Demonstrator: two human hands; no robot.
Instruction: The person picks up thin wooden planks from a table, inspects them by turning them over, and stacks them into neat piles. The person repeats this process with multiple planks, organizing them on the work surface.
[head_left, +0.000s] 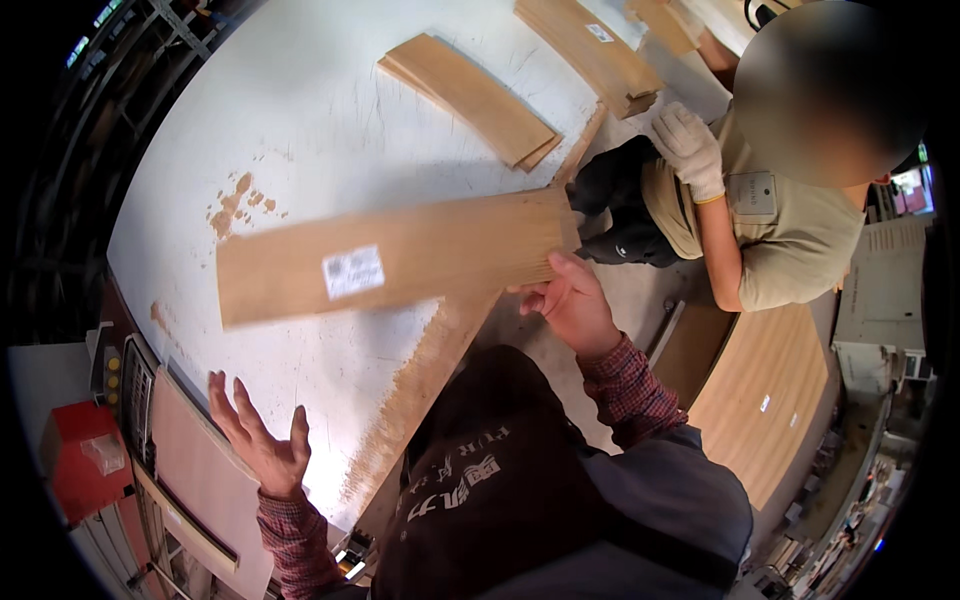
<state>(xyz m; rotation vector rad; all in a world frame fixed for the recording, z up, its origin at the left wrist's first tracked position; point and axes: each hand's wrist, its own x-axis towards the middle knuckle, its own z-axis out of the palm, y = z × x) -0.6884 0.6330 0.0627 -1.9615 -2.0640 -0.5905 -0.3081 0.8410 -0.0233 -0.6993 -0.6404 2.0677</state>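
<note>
A long, light-brown wooden board with a white label is held out over the worktable, slightly blurred by motion. My right hand pinches the near corner at its right end, thumb on top and fingers partly hidden below. Below the board's left part, my left hand is raised with its fingers spread. It holds nothing and stays apart from the board.
The white worktable has a worn brown edge. Two stacked boards lie farther back, beside a labelled board stack. A co-worker with a gloved hand stands at the right. A large wooden panel lies lower right; a red box is left.
</note>
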